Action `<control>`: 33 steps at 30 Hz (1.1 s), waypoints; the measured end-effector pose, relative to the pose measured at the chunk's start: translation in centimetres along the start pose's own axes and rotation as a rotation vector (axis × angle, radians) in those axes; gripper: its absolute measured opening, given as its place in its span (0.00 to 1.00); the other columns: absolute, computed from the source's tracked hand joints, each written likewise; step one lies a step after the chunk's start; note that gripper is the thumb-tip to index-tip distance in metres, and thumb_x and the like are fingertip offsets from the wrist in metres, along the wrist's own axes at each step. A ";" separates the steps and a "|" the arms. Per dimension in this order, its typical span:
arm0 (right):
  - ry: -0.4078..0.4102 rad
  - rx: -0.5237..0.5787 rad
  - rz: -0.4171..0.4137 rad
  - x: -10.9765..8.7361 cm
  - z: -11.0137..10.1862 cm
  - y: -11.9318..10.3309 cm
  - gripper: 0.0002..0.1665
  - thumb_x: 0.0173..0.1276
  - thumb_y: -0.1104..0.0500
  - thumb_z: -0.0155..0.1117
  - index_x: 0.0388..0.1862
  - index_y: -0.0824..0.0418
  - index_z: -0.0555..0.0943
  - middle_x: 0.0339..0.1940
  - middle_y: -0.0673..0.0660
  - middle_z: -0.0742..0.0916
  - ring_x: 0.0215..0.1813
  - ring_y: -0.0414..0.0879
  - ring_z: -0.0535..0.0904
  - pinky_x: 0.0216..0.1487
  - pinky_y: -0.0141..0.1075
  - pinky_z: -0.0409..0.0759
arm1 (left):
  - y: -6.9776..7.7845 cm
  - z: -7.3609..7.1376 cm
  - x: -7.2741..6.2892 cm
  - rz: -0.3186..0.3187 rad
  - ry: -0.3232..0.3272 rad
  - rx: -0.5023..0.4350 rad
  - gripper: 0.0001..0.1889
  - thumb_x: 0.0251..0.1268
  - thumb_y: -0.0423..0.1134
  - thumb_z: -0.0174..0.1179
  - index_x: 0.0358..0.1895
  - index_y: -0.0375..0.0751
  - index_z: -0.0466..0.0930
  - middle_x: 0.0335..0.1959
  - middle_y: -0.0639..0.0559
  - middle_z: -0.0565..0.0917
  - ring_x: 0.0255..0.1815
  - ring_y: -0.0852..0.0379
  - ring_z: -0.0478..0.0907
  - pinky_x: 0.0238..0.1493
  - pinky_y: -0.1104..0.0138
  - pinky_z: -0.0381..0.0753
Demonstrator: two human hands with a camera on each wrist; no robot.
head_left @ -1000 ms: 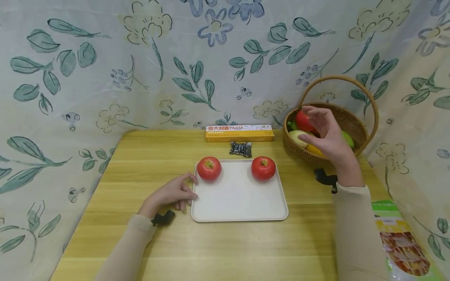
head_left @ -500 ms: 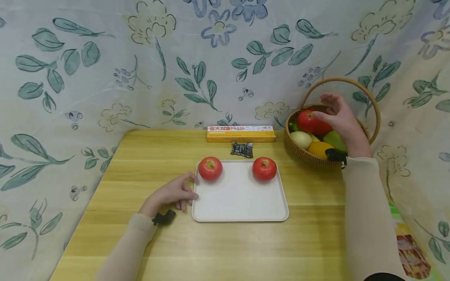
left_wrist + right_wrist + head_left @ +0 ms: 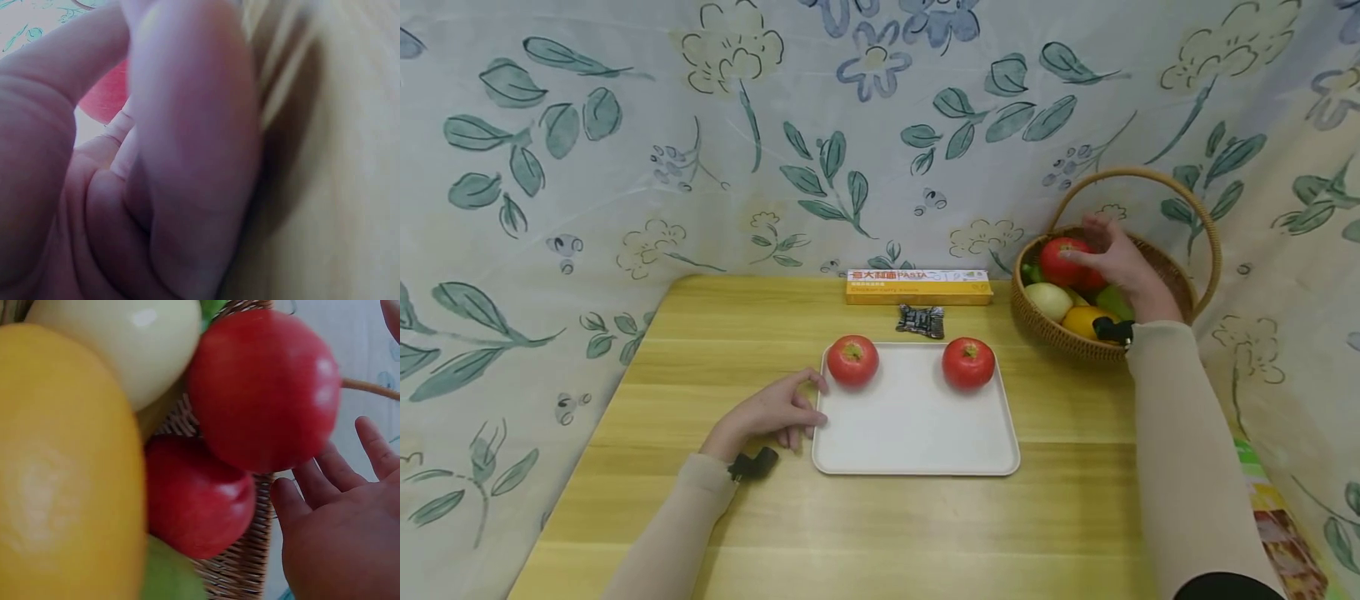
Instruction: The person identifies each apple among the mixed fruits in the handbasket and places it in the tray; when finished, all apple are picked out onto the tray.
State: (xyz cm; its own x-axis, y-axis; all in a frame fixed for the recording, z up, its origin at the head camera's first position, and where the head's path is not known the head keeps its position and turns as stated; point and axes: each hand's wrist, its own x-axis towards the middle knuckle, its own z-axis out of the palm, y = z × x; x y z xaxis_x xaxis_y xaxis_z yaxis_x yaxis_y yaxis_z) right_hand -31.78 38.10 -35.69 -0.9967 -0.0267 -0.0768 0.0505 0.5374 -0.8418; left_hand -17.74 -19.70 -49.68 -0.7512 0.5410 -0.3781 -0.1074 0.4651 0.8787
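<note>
Two bare hands work at opposite ends of the tabletop (image 3: 910,537). At the far right, the right hand (image 3: 1126,265) is in the mouth of the wicker basket (image 3: 1037,321), thumb and fingers spread wide about the upper red fruit (image 3: 265,390) without being closed on it; whether the fingertips touch its skin I cannot tell. That fruit sits at the basket's far left, against a lower red fruit (image 3: 200,503). Crowding the near side are a pale round fruit (image 3: 1048,302), a yellow fruit (image 3: 1081,321) and a green fruit (image 3: 1112,302). The handle (image 3: 1138,172) arches up behind the hand, coming down to the rim on the right. The left hand (image 3: 769,410) rests at the white tray's (image 3: 917,429) left edge, thumb and forefinger parted and touching the rim, with nothing in its grasp. A left tomato-red fruit (image 3: 852,361) and a right tomato-red fruit (image 3: 968,363) occupy the tray's far corners, leaving a gap between them and white surface toward its near edge. Just beyond the far edge lies a black wrapped packet (image 3: 921,321), then a pasta box (image 3: 917,287) near the floral cloth (image 3: 625,108). Wood shows between tray and basket, and a broad stretch runs along the near side.
</note>
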 end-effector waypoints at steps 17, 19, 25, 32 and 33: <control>-0.028 -0.060 0.034 0.9 0.6 1.8 0.61 0.75 0.45 0.70 0.90 0.56 0.41 0.90 0.67 0.51 0.85 0.67 0.52 0.87 0.63 0.53 | 0.0 0.0 0.0 0.004 0.000 0.001 0.29 0.68 0.45 0.74 0.64 0.46 0.68 0.25 0.48 0.87 0.15 0.55 0.83 0.17 0.68 0.79; -0.036 -0.076 0.041 0.8 0.6 1.9 0.61 0.75 0.44 0.70 0.90 0.56 0.41 0.90 0.68 0.51 0.84 0.68 0.53 0.86 0.65 0.54 | 0.0 0.0 0.0 0.007 0.000 0.004 0.29 0.69 0.45 0.74 0.64 0.45 0.68 0.25 0.48 0.87 0.15 0.55 0.83 0.17 0.68 0.79; -0.067 -0.126 0.050 0.6 0.7 2.0 0.64 0.74 0.41 0.71 0.90 0.56 0.39 0.88 0.73 0.52 0.82 0.71 0.55 0.84 0.67 0.56 | 0.1 0.1 0.0 0.014 0.000 0.007 0.28 0.69 0.44 0.73 0.64 0.45 0.68 0.25 0.48 0.87 0.15 0.55 0.83 0.16 0.69 0.79; -0.067 -0.200 0.040 0.6 0.7 1.9 0.61 0.76 0.42 0.69 0.89 0.59 0.41 0.86 0.76 0.55 0.79 0.74 0.58 0.82 0.70 0.57 | 0.0 0.1 0.0 0.011 0.003 0.005 0.28 0.69 0.45 0.73 0.64 0.45 0.68 0.25 0.49 0.87 0.14 0.55 0.82 0.16 0.69 0.79; -0.067 -0.210 0.039 0.6 0.6 1.9 0.60 0.76 0.42 0.69 0.89 0.59 0.42 0.86 0.76 0.55 0.79 0.74 0.58 0.82 0.70 0.57 | 0.0 0.1 0.0 0.011 0.003 0.006 0.28 0.69 0.45 0.73 0.64 0.45 0.68 0.25 0.49 0.87 0.14 0.55 0.83 0.16 0.69 0.79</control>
State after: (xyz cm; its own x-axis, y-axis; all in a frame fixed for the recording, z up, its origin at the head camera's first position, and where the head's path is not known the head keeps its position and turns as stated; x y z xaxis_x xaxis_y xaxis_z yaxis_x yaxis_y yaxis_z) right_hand -32.28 38.57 -37.70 -0.9875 -0.0543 -0.1480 0.0675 0.7027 -0.7083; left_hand -17.65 -19.63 -49.68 -0.7540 0.5441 -0.3680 -0.0957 0.4632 0.8811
